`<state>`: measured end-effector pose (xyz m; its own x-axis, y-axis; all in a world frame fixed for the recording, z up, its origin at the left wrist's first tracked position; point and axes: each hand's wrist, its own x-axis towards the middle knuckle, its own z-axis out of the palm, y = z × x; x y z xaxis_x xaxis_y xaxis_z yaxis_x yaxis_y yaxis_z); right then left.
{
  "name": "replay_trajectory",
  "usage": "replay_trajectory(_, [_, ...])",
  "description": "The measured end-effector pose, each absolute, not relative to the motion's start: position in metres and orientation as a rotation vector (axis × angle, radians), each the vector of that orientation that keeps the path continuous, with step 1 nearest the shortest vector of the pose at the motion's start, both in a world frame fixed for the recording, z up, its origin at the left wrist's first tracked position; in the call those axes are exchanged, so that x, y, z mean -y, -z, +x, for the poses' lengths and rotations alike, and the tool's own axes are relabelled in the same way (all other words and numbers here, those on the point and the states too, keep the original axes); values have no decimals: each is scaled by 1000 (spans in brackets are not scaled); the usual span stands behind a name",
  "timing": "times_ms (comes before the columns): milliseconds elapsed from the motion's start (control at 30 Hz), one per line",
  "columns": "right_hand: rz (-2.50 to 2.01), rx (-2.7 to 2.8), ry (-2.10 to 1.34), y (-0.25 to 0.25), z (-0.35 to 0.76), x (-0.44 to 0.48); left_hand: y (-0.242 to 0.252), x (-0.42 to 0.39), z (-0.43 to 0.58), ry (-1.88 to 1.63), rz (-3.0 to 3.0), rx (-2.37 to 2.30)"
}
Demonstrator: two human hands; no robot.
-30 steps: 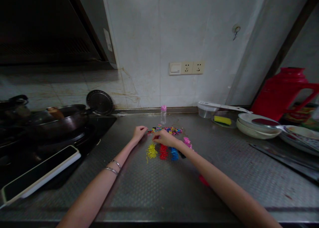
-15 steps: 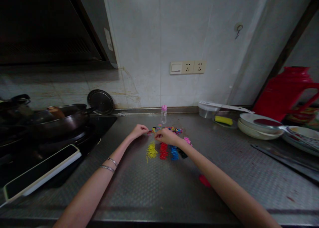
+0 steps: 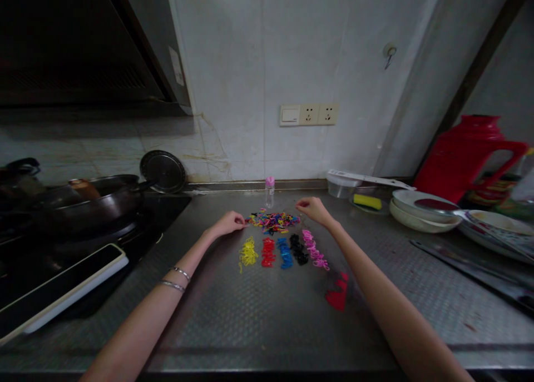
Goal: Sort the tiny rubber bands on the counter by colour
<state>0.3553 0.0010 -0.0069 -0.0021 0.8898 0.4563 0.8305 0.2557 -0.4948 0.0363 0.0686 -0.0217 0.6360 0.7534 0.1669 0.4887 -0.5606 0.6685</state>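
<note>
A mixed heap of small colourful rubber bands point(image 3: 275, 221) lies on the metal counter. In front of it are sorted groups: yellow bands point(image 3: 249, 252), red bands point(image 3: 268, 252), blue bands point(image 3: 285, 253), black bands point(image 3: 298, 249) and pink bands point(image 3: 315, 249). My left hand point(image 3: 229, 223) is at the heap's left edge, fingers closed together. To the right of the heap, my right hand point(image 3: 314, 209) is raised a little with thumb and fingertips pinched. Whatever either hand pinches is too small to make out.
Behind the heap stands a clear bottle with a pink cap point(image 3: 270, 193). A red piece point(image 3: 337, 293) lies near my right forearm. Bowls point(image 3: 421, 215), a yellow sponge point(image 3: 367, 202) and a red thermos jug point(image 3: 463, 159) fill the right; a phone point(image 3: 62, 293) and pan point(image 3: 95, 198) the left.
My right hand has moved right, from over the front of the heap to beyond its right side, uncovering the heap and sorted groups. My left hand stays about where it was.
</note>
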Motion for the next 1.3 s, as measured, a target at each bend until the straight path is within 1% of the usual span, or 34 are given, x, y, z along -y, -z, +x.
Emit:
replay_trajectory(200, [-1711, 1808, -115, 23, 378, -1, 34, -77, 37, -600, 2377, -994])
replay_trajectory(333, [-1787, 1813, -135, 28, 381, -2, 32, -79, 49, -627, 2439, -974])
replay_trajectory(500, [-1810, 1828, -152, 33, 383, -4, 22, -63, 100, -668, 2490, -807])
replay_trajectory(667, [-1828, 1837, -150, 37, 384, -3, 19, -34, 164, -558, 2562, -650])
replay_trajectory(833, [-1834, 1847, -143, 39, 382, -3, 21, -14, 200, -464, 2648, -596])
replay_trajectory(1033, [-1790, 1905, -178, 39, 377, -3, 23, -5, 215, -431, 2740, -605])
replay_trajectory(1300, [-1805, 1969, -202, 38, 373, -2, 19, -16, 200, -494, 2561, -587])
